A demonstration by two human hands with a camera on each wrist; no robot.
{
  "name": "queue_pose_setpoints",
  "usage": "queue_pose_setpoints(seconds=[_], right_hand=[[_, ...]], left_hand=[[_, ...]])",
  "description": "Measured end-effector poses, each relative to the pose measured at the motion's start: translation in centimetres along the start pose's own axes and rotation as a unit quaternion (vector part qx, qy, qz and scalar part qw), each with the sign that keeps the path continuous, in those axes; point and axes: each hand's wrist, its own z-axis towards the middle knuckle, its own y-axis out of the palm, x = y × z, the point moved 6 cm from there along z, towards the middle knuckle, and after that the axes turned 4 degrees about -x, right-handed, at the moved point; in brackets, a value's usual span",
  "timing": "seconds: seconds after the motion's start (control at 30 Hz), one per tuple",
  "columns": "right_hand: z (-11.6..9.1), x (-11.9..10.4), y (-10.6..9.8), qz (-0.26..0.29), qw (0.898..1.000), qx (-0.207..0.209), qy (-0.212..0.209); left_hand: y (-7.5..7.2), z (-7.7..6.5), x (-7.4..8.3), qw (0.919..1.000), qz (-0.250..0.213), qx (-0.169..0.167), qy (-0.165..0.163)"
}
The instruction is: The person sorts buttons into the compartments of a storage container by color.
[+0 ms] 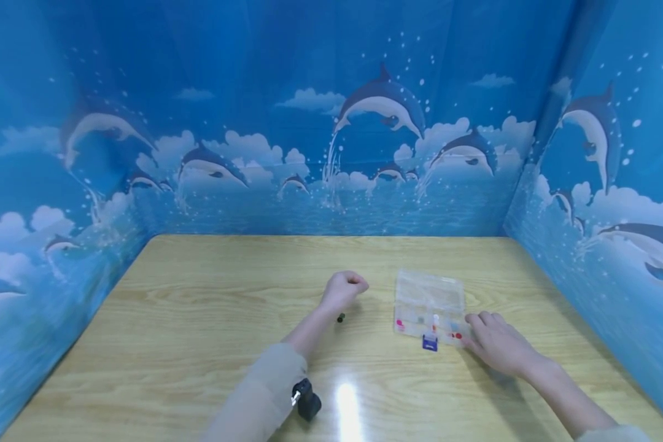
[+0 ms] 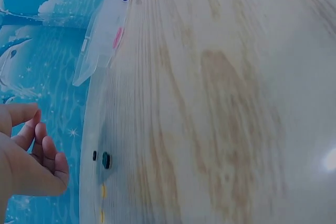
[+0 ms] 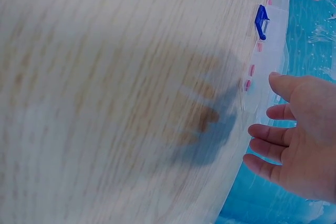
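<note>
My left hand (image 1: 345, 291) hovers left of an open clear plastic box (image 1: 410, 299). In the left wrist view the left hand (image 2: 34, 156) brings thumb and index tips together, the other fingers bent; nothing shows between them. Just below it on the table lies a small dark green piece (image 1: 341, 317). My right hand (image 1: 497, 344) is at the box's right edge, fingers loosely extended and holding nothing in the right wrist view (image 3: 299, 129); whether it touches the box I cannot tell. Inside the box are small red pieces (image 1: 457, 336) and a pink one (image 1: 400, 323).
A blue clasp (image 1: 430, 342) sticks out from the box's front. Two dark pieces, one of them green (image 2: 106, 160), and yellow-orange bits (image 2: 103, 190) lie on the table in the left wrist view. Blue dolphin-print curtains (image 1: 254, 123) stand around the wooden table (image 1: 210, 294).
</note>
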Motion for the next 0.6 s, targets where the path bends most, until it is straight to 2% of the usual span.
queue_pose_setpoints(seconds=[0.33,0.53,0.6], right_hand=[[0.1,0.2,0.1,0.001,1.0,-0.001,0.003],[0.1,0.3,0.2,0.007,1.0,-0.012,0.016],[0.1,0.3,0.2,0.008,1.0,-0.013,0.017]], left_hand=[[-2.3,-0.6,-0.9,0.9996,0.02,0.016,-0.008],[-2.9,-1.2,-2.1,0.9987,0.009,0.01,-0.049],[-3.0,-1.5,-2.4,0.9985,0.017,0.01,-0.051]])
